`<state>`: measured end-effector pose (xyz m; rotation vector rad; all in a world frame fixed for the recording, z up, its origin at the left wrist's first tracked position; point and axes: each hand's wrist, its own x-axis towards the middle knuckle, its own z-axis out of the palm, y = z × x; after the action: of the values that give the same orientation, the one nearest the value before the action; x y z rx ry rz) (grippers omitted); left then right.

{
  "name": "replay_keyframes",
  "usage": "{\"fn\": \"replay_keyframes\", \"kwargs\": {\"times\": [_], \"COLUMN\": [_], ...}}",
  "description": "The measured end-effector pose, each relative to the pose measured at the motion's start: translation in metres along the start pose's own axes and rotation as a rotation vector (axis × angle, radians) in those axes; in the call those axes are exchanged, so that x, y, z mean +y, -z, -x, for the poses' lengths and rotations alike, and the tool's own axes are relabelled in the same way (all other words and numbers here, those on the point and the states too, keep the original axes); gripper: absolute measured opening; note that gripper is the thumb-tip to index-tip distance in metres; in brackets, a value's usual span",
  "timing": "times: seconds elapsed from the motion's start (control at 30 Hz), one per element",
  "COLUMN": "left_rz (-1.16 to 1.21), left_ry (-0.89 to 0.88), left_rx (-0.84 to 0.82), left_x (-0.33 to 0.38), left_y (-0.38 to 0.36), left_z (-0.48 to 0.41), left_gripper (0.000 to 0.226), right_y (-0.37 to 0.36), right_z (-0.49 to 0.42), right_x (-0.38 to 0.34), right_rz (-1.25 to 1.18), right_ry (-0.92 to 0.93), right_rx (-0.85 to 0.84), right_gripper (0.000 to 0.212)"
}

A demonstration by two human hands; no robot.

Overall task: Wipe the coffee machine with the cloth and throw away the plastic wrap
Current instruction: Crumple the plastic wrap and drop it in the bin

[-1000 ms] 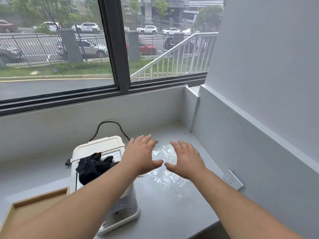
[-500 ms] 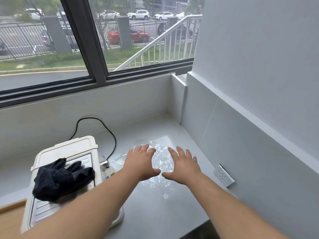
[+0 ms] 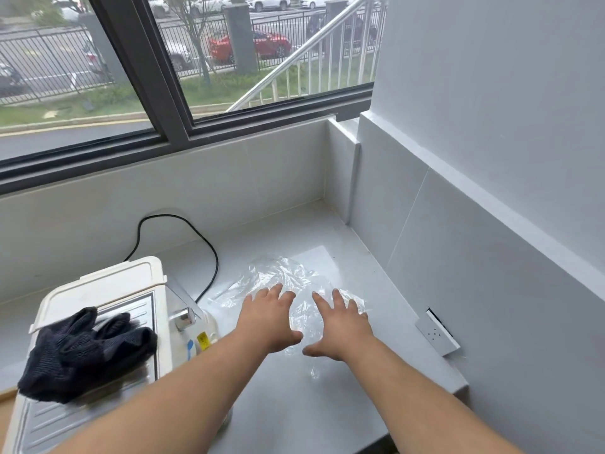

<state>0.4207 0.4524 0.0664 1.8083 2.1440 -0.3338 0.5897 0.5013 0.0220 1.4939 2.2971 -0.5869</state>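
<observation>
2 hands, left (image 3: 266, 317) & right (image 3: 342, 326), spread flat, palms down on plastic wrap (image 3: 288, 276) on grey counter (image 3: 294, 404) by window (image 3: 163, 77); cloth (image 3: 82, 352) atop coffee machine (image 3: 108, 290).

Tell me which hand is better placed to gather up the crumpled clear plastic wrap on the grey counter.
Right, narrowly. Both open hands hover over the crumpled clear plastic wrap, but the right hand has more of the sheet under it. The left hand is nearer its left edge, beside the white coffee machine.

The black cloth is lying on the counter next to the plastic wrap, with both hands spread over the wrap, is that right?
Not quite. The head view shows the black cloth lying on top of the coffee machine, not on the counter. Both hands, left and right, are spread over the plastic wrap.
</observation>
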Motion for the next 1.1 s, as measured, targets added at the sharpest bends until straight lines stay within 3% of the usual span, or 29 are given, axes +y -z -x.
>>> {"fn": "replay_keyframes", "kwargs": {"times": [0.2,0.43,0.6,0.7,0.9,1.0,1.1], "left_rz": [-0.008,-0.015,0.01,0.102,0.429,0.651,0.762], "left_ry": [-0.003,-0.006,-0.007,-0.015,-0.067,-0.079,-0.121], "left_rx": [-0.03,-0.027,-0.041,-0.008,0.028,0.004,0.001], "left_x": [0.004,0.005,0.005,0.009,0.028,0.039,0.049], "left_y": [-0.008,-0.008,-0.006,-0.003,0.013,0.024,0.037], "left_z": [0.0,0.003,0.005,0.01,0.021,0.028,0.041], "left_gripper": [0.093,0.09,0.093,0.092,0.06,0.047,0.035], "right_y": [-0.013,-0.021,-0.011,0.003,0.027,0.037,0.044], "right_z": [-0.006,-0.005,-0.001,0.008,0.034,0.05,0.07], "right_x": [0.002,0.009,0.013,0.013,0.01,0.006,-0.001], "right_rz": [-0.014,-0.096,-0.697,-1.056,-1.692,-1.909,-1.977], "right_ry": [0.018,0.048,-0.019,-0.069,-0.13,-0.158,-0.214], "right_rx": [-0.046,-0.052,-0.001,0.045,0.094,0.136,0.267], "right_gripper": [0.117,0.07,0.045,0.044,0.042,0.037,0.025]}}
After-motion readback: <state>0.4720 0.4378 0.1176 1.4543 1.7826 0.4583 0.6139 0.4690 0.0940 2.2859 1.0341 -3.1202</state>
